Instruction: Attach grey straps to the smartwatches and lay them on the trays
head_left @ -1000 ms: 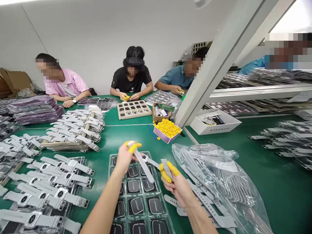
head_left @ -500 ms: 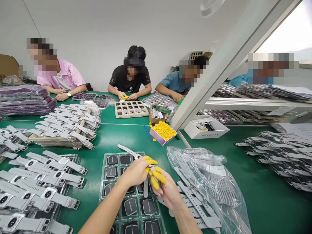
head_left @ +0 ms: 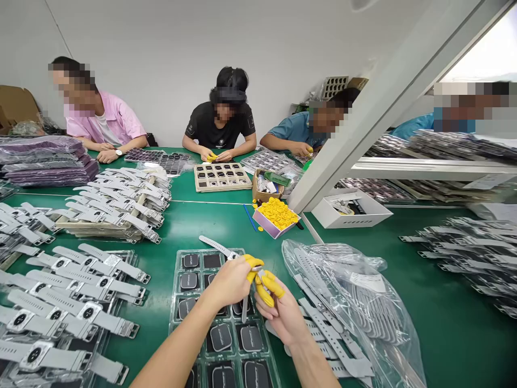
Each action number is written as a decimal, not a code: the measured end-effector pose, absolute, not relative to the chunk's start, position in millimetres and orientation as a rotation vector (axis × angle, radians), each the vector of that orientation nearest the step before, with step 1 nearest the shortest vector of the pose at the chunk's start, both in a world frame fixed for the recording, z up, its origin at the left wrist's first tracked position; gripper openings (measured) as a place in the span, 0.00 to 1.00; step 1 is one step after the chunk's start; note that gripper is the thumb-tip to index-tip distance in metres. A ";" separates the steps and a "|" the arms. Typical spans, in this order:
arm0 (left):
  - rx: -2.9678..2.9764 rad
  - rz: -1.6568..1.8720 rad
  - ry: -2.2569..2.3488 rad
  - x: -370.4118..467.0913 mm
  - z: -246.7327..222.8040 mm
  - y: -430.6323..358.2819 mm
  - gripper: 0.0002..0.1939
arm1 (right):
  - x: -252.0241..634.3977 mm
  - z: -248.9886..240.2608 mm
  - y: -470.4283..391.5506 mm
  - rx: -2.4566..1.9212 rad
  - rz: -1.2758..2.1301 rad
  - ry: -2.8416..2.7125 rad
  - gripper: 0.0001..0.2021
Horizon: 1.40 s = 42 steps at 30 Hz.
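My left hand (head_left: 232,281), yellow finger cots on its fingertips, is closed in a pinch above a clear tray (head_left: 174,307) of dark square watch-face pieces. My right hand (head_left: 283,310), also in yellow cots, meets it fingertip to fingertip. Between them is a grey watch strap (head_left: 244,311), its end hanging below the left fingers. A small silver part (head_left: 260,272) shows at the pinch; the fingers hide most of it. Just beyond my left hand, another grey strap (head_left: 214,244) with a watch lies across the tray's far edge.
Grey-strapped watches (head_left: 89,312) lie in rows on the left. A plastic bag of straps (head_left: 355,302) is on the right. Farther off stand a box of yellow finger cots (head_left: 278,215) and a white box (head_left: 351,209). A slanted white post (head_left: 388,102) rises right; several co-workers sit opposite.
The whole view has shifted slightly, with things on the table sitting a little farther right. My hands stay together at the strap, with only small finger movement.
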<state>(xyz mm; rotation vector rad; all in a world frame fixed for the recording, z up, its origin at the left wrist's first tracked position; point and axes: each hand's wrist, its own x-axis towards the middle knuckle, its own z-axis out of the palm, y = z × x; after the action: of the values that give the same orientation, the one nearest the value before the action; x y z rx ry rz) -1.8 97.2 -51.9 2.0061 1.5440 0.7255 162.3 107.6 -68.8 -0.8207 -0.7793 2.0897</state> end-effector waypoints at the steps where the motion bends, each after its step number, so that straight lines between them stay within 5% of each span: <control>1: 1.999 0.731 1.557 -1.0 -51.7 97.0 0.27 | 162.9 -68.1 107.8 -0.815 2.074 -0.756 0.21; 9: 2.040 0.697 1.455 -1.9 -41.7 93.9 0.31 | 162.9 -67.2 103.5 -0.833 2.099 -0.870 0.19; 16: 1.916 0.845 1.577 -1.3 -41.7 95.7 0.23 | 163.2 -62.7 106.8 -0.824 2.034 -0.762 0.21; 32: 2.148 0.503 1.470 3.6 -43.7 97.2 0.25 | 170.6 -69.6 103.3 -1.040 2.062 -0.800 0.20; 42: 2.417 0.259 1.539 4.4 -23.3 90.5 0.17 | 169.4 -73.9 103.1 -1.210 2.054 -0.784 0.23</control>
<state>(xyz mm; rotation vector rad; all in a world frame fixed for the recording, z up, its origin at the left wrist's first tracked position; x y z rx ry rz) 4.4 90.5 -23.3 2.4167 1.5388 0.2590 169.4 103.1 -73.9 -1.2102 -0.7840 2.0536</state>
